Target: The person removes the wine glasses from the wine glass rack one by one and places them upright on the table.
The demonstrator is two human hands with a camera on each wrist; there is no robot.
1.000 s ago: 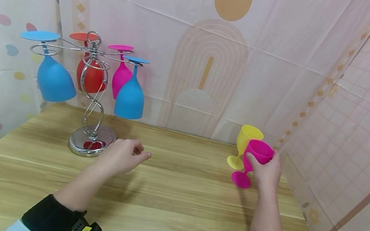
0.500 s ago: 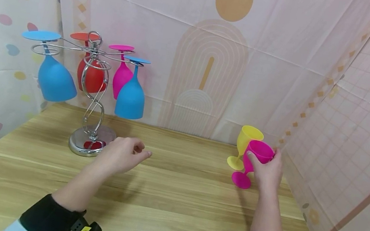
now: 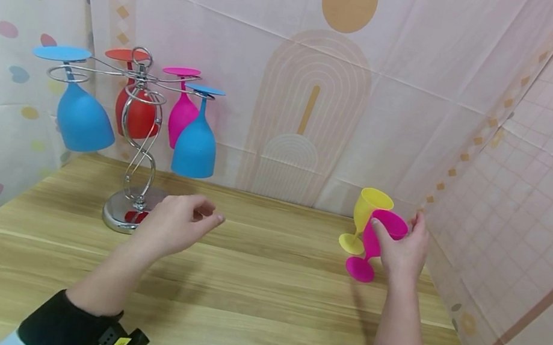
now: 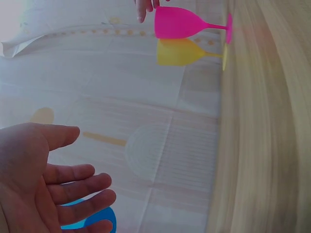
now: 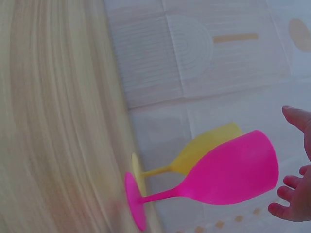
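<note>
A pink goblet stands upright on the table at the right, just in front of a yellow goblet. Close behind the pink bowl is my right hand; in the right wrist view its fingers are spread and apart from the goblet. My left hand hovers over the table by the base of a chrome glass rack, relaxed and holding nothing. Upside down on the rack hang two blue goblets, a red goblet and another pink goblet.
The wooden table meets a patterned cloth backdrop at its far edge. Cloth also runs along the left and right sides. The rack's wire arms spread out above the left part of the table.
My right fingers have loosened from the pink goblet and spread away from its rim, leaving it standing. My left hand has shifted slightly left and up. The rack's goblets have stayed still.
</note>
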